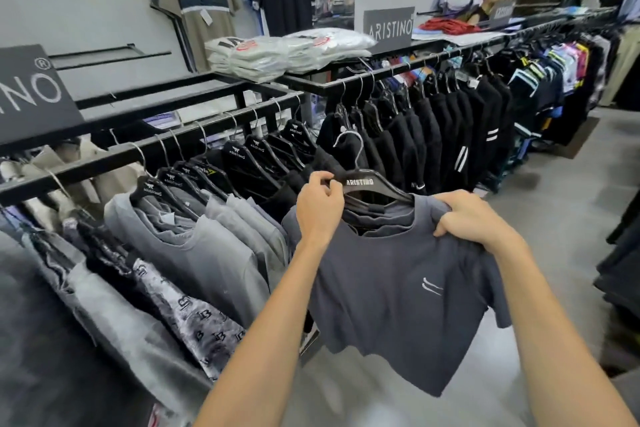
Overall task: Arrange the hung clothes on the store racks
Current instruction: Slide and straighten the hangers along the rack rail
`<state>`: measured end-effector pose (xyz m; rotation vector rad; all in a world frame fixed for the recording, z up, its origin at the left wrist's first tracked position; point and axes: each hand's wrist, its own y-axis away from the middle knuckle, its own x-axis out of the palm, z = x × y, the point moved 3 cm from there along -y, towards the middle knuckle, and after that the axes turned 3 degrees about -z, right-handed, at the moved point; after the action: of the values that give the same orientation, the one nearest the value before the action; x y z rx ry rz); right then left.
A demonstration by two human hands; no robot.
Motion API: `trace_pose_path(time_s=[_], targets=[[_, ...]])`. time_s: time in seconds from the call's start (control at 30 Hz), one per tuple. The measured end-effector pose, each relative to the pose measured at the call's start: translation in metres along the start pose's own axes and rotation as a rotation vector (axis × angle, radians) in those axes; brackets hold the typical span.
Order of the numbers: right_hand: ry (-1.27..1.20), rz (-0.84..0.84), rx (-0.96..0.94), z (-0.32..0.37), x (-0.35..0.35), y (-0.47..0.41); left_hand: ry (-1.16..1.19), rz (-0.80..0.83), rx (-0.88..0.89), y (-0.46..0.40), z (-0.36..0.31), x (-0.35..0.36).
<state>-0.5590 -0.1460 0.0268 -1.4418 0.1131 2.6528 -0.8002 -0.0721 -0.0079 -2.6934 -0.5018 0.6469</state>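
Observation:
A dark grey T-shirt [398, 291] with a small white chest mark hangs on a black hanger [375, 185] with a metal hook, held off the rack in front of me. My left hand [320, 206] grips the hanger's left arm near the collar. My right hand [467, 215] pinches the shirt's right shoulder fabric. The black rack rail [138, 146] runs to the left, carrying grey and black shirts on matching hangers.
A second rail [433, 57] stretches back right with several dark and coloured garments. Folded bagged shirts [277, 52] lie on the rack top beside a brand sign [388, 26]. A person [491, 0] stands at the back. Grey floor lies to the right.

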Motion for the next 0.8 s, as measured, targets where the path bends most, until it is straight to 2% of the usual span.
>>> trace_pose_path(time_s=[0.17,0.33,0.5,0.63,0.8], targets=[[0.012,-0.018,0.042,0.029,0.031,-0.002,-0.154,-0.012,0.015,-0.017,0.035,-0.015],[-0.082,-0.005,0.017,0.071,0.071,-0.007,-0.687,-0.066,0.179,-0.037,0.056,-0.055],[-0.163,-0.036,-0.038,0.130,0.122,-0.013,-0.930,-0.086,0.256,-0.047,0.085,-0.097],[-0.271,-0.033,-0.049,0.173,0.150,-0.021,-0.927,-0.101,0.333,-0.039,0.101,-0.112],[-0.354,-0.059,-0.148,0.224,0.171,-0.042,-0.819,-0.171,0.299,-0.032,0.104,-0.129]])
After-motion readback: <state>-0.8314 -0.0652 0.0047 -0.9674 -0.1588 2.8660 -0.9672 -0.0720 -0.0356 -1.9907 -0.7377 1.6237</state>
